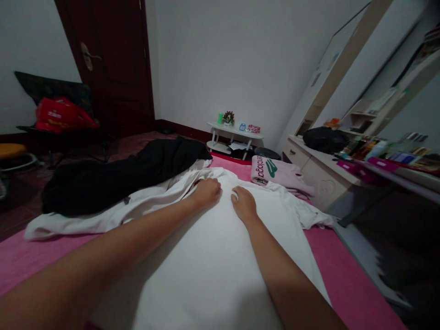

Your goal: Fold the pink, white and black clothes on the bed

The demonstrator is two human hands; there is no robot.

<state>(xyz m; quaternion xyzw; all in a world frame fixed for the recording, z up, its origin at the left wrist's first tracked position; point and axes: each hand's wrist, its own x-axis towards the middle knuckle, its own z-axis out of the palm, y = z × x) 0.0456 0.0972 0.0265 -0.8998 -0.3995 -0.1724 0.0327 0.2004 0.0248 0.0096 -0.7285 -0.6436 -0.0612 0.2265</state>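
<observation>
Currently, in the head view, we have the white shirt (206,275) spread across the pink bedding (343,270); its body looks mostly flattened, its rumpled left side unfinished, and no fold shows, whereas the pink garment (271,169) beyond lies folded. Our left hand (208,192) curls on the cloth, its grip unclear; our right hand (244,204) rests thumb and forefinger slightly apart. The black garment (120,174) crowds that rumpled side, seemingly in our way.
</observation>
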